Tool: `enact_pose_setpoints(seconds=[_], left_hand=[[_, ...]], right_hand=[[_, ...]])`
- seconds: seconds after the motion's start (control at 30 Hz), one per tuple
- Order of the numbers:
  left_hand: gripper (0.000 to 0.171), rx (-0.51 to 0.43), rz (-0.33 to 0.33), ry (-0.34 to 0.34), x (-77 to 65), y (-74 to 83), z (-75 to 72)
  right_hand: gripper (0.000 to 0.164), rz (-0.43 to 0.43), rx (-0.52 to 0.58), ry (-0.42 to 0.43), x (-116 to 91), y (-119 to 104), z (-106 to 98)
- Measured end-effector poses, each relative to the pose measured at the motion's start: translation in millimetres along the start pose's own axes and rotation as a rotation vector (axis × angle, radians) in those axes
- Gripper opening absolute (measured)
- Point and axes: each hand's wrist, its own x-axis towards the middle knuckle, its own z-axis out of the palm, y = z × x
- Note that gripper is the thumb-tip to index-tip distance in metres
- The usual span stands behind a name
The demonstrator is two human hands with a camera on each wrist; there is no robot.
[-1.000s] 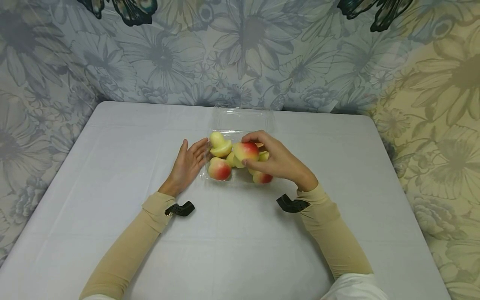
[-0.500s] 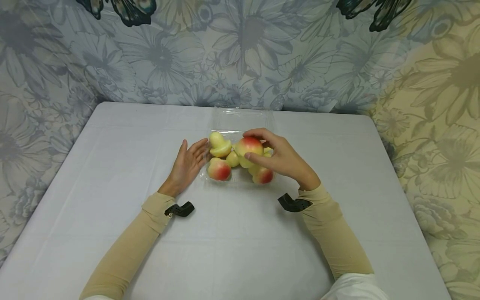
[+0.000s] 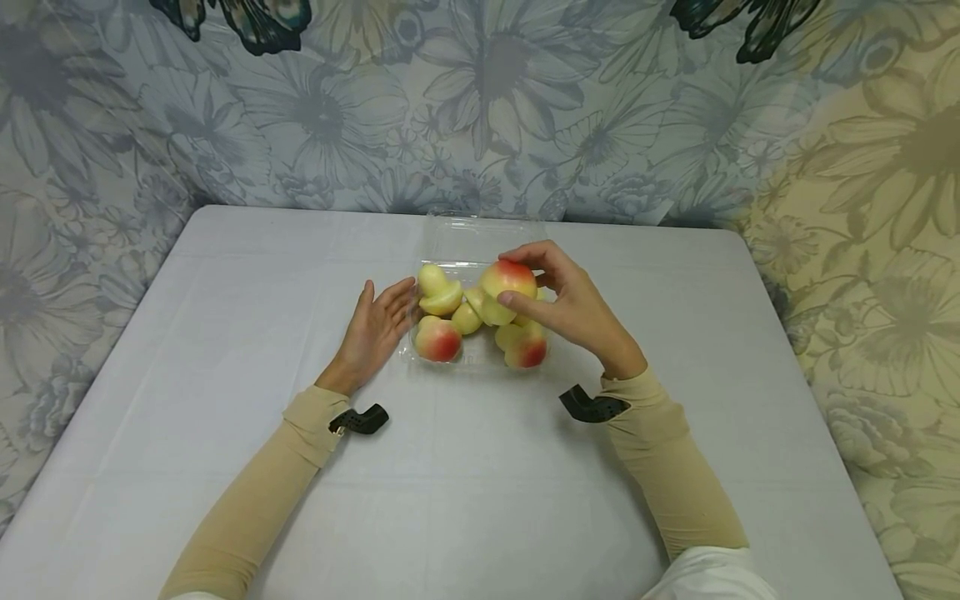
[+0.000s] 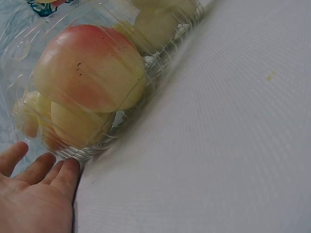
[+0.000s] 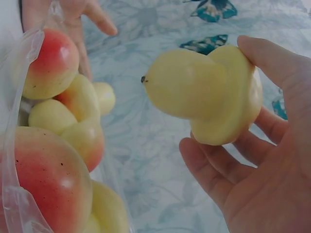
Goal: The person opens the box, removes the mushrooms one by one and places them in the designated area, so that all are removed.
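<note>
My right hand (image 3: 562, 304) grips a mushroom (image 3: 508, 287) between thumb and fingers, over the right part of a clear plastic box (image 3: 468, 358). The mushroom has a glossy red and yellow cap and a thick, pale yellow stem. In the right wrist view its stem (image 5: 177, 85) points left, with a dark tip. My left hand (image 3: 377, 323) stands at the box's left wall, palm turned inward. Its fingertips (image 4: 68, 167) are right at the wall in the left wrist view. Inside the box lie several similar mushrooms, one red-capped mushroom (image 3: 438, 339) at the front left.
The box's clear lid (image 3: 486, 237) lies folded back toward the wall. A white cloth covers the table (image 3: 465, 500). Behind it rises a flower-patterned wall (image 3: 480, 108) with dark butterflies (image 3: 270, 25). Each wrist carries a black camera mount (image 3: 363, 418).
My right hand has lifted the mushroom slightly and moved it to the right and back, showing more of the mushrooms beneath. The left hand has stayed in place.
</note>
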Motion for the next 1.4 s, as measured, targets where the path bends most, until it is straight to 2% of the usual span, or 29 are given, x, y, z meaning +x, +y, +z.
enact_pose_setpoints(seconds=[0.6,0.93,1.4], left_hand=[[0.09,0.008,-0.003,0.014,0.9,-0.7,0.2],[0.087,0.003,-0.008,0.015,1.8,-1.8,-0.1],[0.088,-0.005,-0.007,0.015,1.5,-1.9,-0.2]], right_hand=[[0.044,-0.04,0.067,0.09,-1,-1,-14],[0.037,-0.02,0.118,0.162,-3,-1,-25],[0.033,0.01,0.197,0.199,-5,-1,-34]])
